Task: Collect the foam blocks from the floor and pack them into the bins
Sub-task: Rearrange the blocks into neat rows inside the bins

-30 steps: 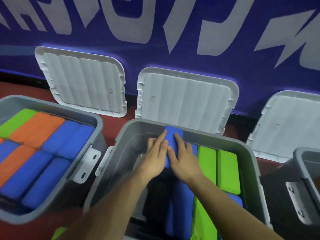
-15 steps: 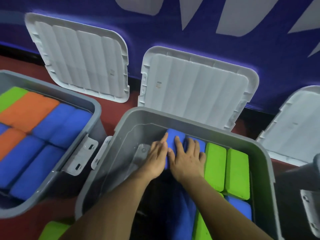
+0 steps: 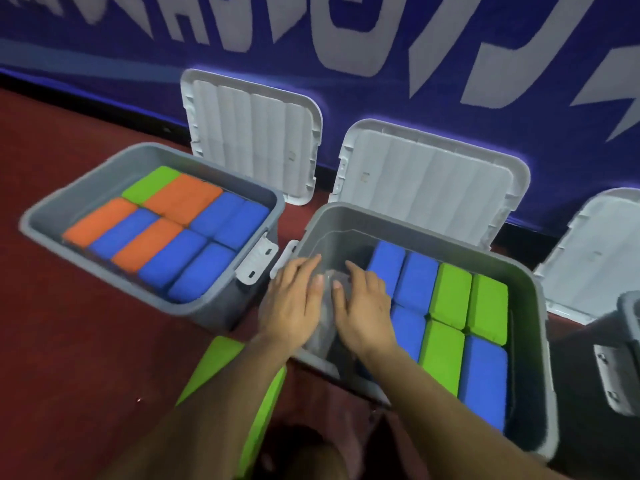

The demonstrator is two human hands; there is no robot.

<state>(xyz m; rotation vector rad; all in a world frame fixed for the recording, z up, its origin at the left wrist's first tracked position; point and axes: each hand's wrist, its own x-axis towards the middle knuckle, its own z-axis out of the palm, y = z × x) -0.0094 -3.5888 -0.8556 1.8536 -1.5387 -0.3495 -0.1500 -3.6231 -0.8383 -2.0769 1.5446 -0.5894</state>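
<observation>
Blue and green foam blocks [image 3: 450,292] lie flat in two rows in the middle bin [image 3: 535,306], filling the part of it to the right of the right hand [image 3: 363,306]. The nearest blue block [image 3: 386,268] is just beside that hand's fingers. The left hand [image 3: 294,303] and the right hand lie side by side with a narrow gap between them. Both are palm down with fingers straight, over the bare grey part of this bin near its left wall. They grip nothing, and motion blur hides whether they touch the bin's bottom.

Below the left hand, green foam [image 3: 214,362] lies on the red floor [image 3: 69,341] outside the bin, partly hidden by the forearm. To the left of the left hand stands a second bin [image 3: 149,155], packed with orange, blue and green blocks [image 3: 180,199].

Beyond the hands, two pale lids [image 3: 429,181] stand propped against a blue banner [image 3: 346,91] with white letters. A third lid [image 3: 595,254] stands off to the right, beside the edge of another bin [image 3: 627,341].
</observation>
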